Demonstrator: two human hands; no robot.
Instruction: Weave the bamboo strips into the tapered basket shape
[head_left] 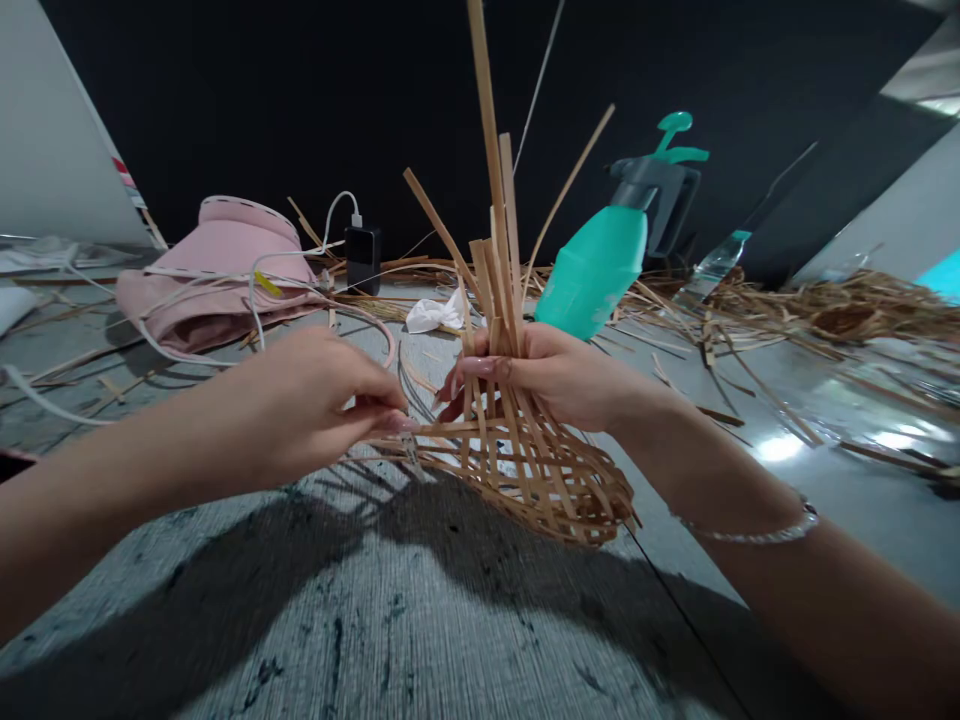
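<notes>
A loosely woven basket (570,480) of flat tan strips lies tilted in front of me, its open weave bulging to the right. Tall strips (506,240) stand up from it, spread out at the top. My right hand (547,370) is closed around these uprights just above the weave, thumb in front. My left hand (330,400) pinches a thin weaving strip (442,430) at the basket's left side. By its fingertips a small clear clip (411,452) hangs on the strips; whether the fingers touch it is hard to tell.
A teal spray bottle (600,270) stands behind my right hand. Back left are a pink sun visor (232,260), a black power bank (364,260) and white cable. A crumpled white tissue (435,313), a plastic water bottle (712,268) and scattered strips (862,300) lie behind.
</notes>
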